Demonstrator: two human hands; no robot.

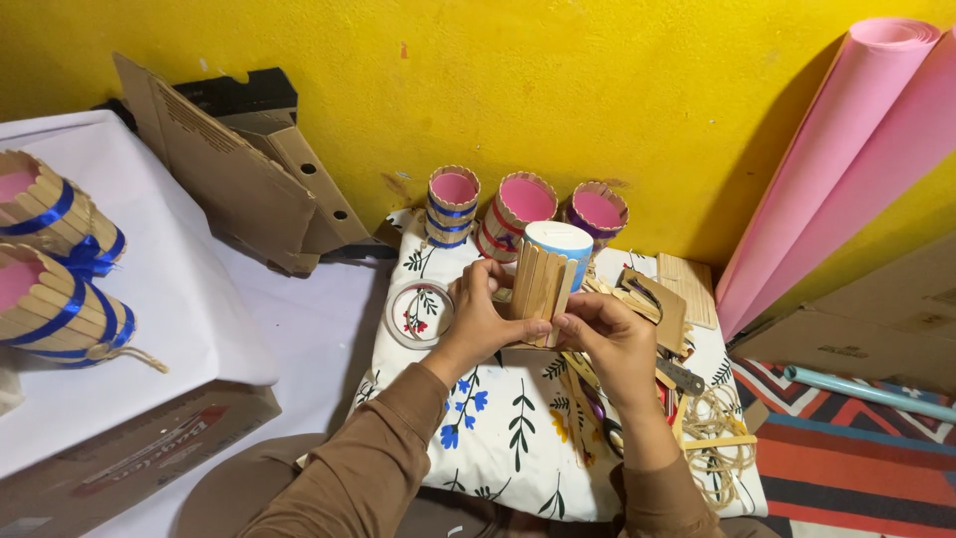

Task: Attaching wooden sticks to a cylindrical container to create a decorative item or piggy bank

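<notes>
Floral white cushion [498, 438] serves as the work surface. Far edge: three stick-clad cups [518, 204] with pink linings in a row. Left: tape roll [419, 314]. Right: loose wooden sticks [687, 284], scissors [597, 413], twine [722, 438]. Far left: white-covered tabletop [189, 289] carrying two blue-ribboned stick baskets [55, 264].

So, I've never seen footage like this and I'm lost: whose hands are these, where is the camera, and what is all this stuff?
The camera sits on a person's head and looks down, so these are that person's own bare hands. The left hand and right hand together hold a paper cup partly covered with flat wooden sticks. Under them lies a floral cushion. On it are a roll of clear tape, loose sticks, twine and scissors. Three finished stick-covered cups with pink insides stand against the yellow wall. Two more, tied with blue ribbon, lie on the white table at left. Pink paper rolls lean at right.
</notes>
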